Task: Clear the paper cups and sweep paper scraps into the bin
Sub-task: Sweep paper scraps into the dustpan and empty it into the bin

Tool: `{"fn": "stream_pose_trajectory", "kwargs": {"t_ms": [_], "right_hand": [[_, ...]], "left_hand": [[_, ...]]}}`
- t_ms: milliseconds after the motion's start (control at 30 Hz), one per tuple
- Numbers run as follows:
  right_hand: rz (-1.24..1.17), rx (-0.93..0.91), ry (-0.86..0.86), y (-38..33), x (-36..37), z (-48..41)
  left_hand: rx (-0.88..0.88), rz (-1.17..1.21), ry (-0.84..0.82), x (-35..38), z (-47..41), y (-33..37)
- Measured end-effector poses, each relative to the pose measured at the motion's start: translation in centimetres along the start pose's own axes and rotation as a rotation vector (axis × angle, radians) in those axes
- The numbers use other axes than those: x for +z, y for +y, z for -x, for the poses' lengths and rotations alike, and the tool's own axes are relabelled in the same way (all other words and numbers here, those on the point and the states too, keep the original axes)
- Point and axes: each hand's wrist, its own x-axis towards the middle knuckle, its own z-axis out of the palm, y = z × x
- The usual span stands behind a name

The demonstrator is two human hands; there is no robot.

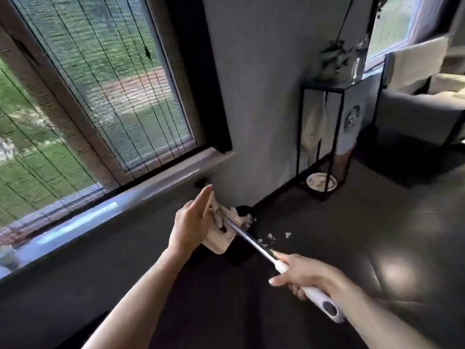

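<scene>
My right hand (305, 275) grips the white handle of a long broom (254, 244) whose metal shaft runs up-left to its head. My left hand (191, 222) holds a beige dustpan (221, 241) by a thin handle, tilted over a small black bin (242, 212) that stands on the dark floor by the wall corner. The broom's dark bristles lie against the dustpan. White paper scraps (274, 238) lie scattered on the floor just right of the bin. No paper cups are in view.
A window with a blind (95, 96) and a long sill (125, 205) fills the left. A black metal plant stand (324, 137) with a plate (320, 182) at its base stands by the wall at right. A grey sofa (422, 114) sits far right.
</scene>
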Motion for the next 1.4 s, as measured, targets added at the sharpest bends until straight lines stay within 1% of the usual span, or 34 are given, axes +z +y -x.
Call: {"fn": "stream_pose_trajectory", "kwargs": {"t_ms": [100, 167, 233, 300, 333, 400, 467, 533, 600, 667, 733, 867, 933, 1100, 1200, 1333, 1400], "right_hand": [[-0.151, 0.03, 0.013, 0.1, 0.4, -2.0], [-0.224, 0.031, 0.01, 0.0, 0.4, -2.9], [-0.264, 0.033, 0.007, 0.1, -0.1, -3.3], [-0.29, 0.033, -0.001, 0.5, -1.0, -3.4], [-0.316, 0.036, -0.005, 0.8, -1.4, -3.3], [-0.392, 0.049, -0.028, 1.3, -2.3, -2.9], [-0.454, 0.064, -0.052, 1.6, -3.0, -2.8], [-0.525, 0.082, -0.076, 1.7, -3.5, -2.6], [-0.579, 0.085, -0.086, 1.8, -3.8, -2.3], [-0.565, 0.08, -0.065, 1.7, -4.0, -1.6], [-0.555, 0.066, -0.042, 1.6, -4.5, -0.9], [-0.607, 0.04, -0.015, 1.6, -5.8, 0.8], [-0.591, 0.025, 0.01, 1.9, -6.3, 1.8], [-0.486, -0.01, 0.112, 3.8, -6.9, 3.5], [-0.461, -0.023, 0.171, 4.9, -6.9, 3.6], [-0.501, -0.023, 0.217, 6.0, -7.0, 3.1], [-0.562, -0.026, 0.224, 6.4, -7.1, 2.9]], "left_hand": [[0.069, -0.036, -0.142, 1.6, -2.2, -0.5], [0.061, 0.013, -0.189, 2.0, -3.5, -0.3], [-0.011, 0.14, -0.225, 2.3, -3.8, 0.0], [-0.131, 0.295, -0.249, 2.8, -3.5, 0.4], [-0.186, 0.321, -0.259, 3.0, -3.3, 0.5], [-0.252, 0.277, -0.3, 3.0, -3.3, 0.7], [-0.285, 0.209, -0.376, 2.6, -3.4, 0.9], [-0.303, 0.209, -0.445, 2.5, -3.0, 1.0], [-0.317, 0.199, -0.442, 2.9, -2.6, 0.8], [-0.351, 0.198, -0.387, 3.6, -2.5, 0.6], [-0.331, 0.136, -0.373, 4.3, -2.9, 0.6], [-0.265, 0.075, -0.396, 5.5, -3.2, 1.5], [-0.24, 0.028, -0.42, 6.0, -3.3, 1.9], [-0.184, -0.129, -0.633, 7.3, -2.2, 3.2], [-0.106, -0.191, -0.736, 8.5, -1.5, 4.1], [-0.065, -0.271, -0.851, 9.9, -1.7, 5.1], [-0.004, -0.334, -0.902, 10.5, -2.0, 5.5]]}}
